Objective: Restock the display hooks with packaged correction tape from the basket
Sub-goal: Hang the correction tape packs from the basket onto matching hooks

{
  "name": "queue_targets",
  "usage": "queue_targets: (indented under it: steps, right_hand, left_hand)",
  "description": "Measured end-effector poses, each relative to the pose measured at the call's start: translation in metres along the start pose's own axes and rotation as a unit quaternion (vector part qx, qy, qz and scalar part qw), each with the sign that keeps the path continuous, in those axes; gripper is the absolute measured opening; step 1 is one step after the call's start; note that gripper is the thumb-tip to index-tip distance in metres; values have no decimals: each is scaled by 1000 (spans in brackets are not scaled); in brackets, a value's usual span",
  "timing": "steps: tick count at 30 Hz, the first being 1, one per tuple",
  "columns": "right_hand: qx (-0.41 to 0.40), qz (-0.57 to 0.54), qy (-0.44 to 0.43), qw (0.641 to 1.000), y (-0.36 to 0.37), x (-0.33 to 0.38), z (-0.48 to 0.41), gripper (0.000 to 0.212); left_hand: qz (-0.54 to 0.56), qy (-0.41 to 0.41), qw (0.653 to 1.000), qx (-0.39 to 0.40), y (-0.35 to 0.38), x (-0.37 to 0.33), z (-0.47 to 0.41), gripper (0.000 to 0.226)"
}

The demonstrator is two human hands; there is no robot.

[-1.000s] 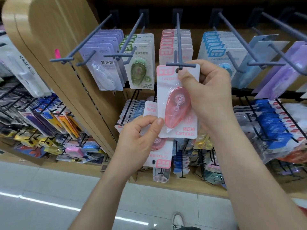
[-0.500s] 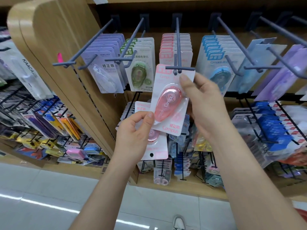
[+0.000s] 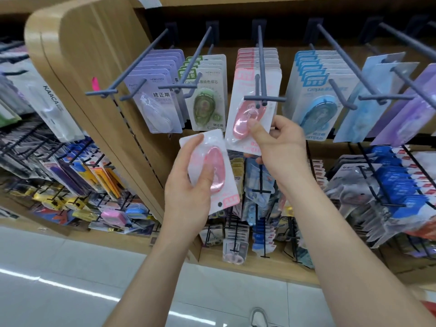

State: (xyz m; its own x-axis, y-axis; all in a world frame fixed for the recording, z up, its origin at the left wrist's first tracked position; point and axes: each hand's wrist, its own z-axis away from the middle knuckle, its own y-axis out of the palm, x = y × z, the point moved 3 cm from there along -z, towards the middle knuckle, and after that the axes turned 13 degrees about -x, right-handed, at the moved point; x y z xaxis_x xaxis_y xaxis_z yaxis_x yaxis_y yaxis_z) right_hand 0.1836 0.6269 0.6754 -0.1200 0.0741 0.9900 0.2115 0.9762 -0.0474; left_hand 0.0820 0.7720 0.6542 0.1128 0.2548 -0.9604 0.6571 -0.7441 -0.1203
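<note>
Bright, even shop light. White glare streaks cross the floor [image 3: 70, 288]. Wide-angle distortion bows the wooden panel [image 3: 94, 55]; the outer racks [image 3: 54, 175] look soft.

Two correction-tape packs at the middle hook: one hung, one in hand.

On the middle hook [image 3: 260, 67], in front of its row, hanging pack [image 3: 247, 95], tilted, pinched near the lower edge by right hand [image 3: 280, 142]. Just below and left of it, second pack [image 3: 207, 147], held in left hand [image 3: 188, 192], hang-hole end down. Left of that hook, near row [image 3: 207, 100], then far row [image 3: 160, 100], then wooden end panel [image 3: 94, 67]. Right of it, right row [image 3: 318, 97]. Below the hooks, behind both hands, lower racks [image 3: 259, 190]; under everything, floor [image 3: 70, 267].
</note>
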Motion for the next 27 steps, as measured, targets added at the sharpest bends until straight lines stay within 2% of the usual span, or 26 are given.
queue_targets:
  steps: [4, 6, 8, 9, 10, 11, 13, 14, 16, 18, 20, 22, 24, 25, 27]
  right_hand:
    - [-21, 0, 36, 999, 6, -4, -3, 20]
    - [5, 102, 25, 994, -1, -9, 1, 31]
    - [21, 250, -24, 968, -15, -12, 10, 52]
    - [34, 276, -42, 960, -22, -11, 15, 59]
    - [73, 253, -43, 964, -27, -10, 22, 59]
    - [149, 200, -19, 968, -29, -11, 29, 55]
    - [322, 87, 68, 940, -30, -12, 48, 40]
    - [353, 47, 89, 930, -32, -16, 52, 30]
    - [291, 29, 62, 954, -37, -20, 47, 17]
    - [205, -17, 63, 977, -43, -21, 40, 21]
    - [125, -119, 114, 978, -50, -21, 33, 26]
    - [45, -185, 128, 973, -55, -18, 25, 34]
    - [4, -170, 81, 982, -55, -17, 19, 30]
    - [-2, -138, 45, 989, -54, -15, 17, 25]
    - [8, -55, -45, 997, -54, -10, 15, 20]
  left_hand:
    - [70, -37, 996, 32, 2, -6, 5, 54]
    - [98, -47, 993, 34, 2, -10, 6, 57]
    - [116, -56, 991, 34, 2, -11, 4, 60]
    - [121, -58, 990, 32, 2, -12, 3, 61]
    - [123, -58, 990, 31, 3, -13, 1, 60]
    - [124, -55, 990, 30, 5, -16, 0, 59]
    - [134, -59, 989, 26, 10, -19, -1, 57]
    - [149, -69, 986, 18, 12, -21, -1, 55]
    - [197, -97, 976, 1, 15, -22, -3, 47]
    - [213, -112, 970, -9, 13, -23, -6, 40]
    - [173, -115, 978, 2, 7, -20, -10, 43]
    - [93, -126, 986, 61, 4, -14, -9, 49]
    - [1, -130, 973, 188, 8, -10, -1, 50]
    - [-35, -119, 968, 220, 9, -9, 4, 48]
    - [-38, -81, 982, 168, 7, -15, 1, 47]
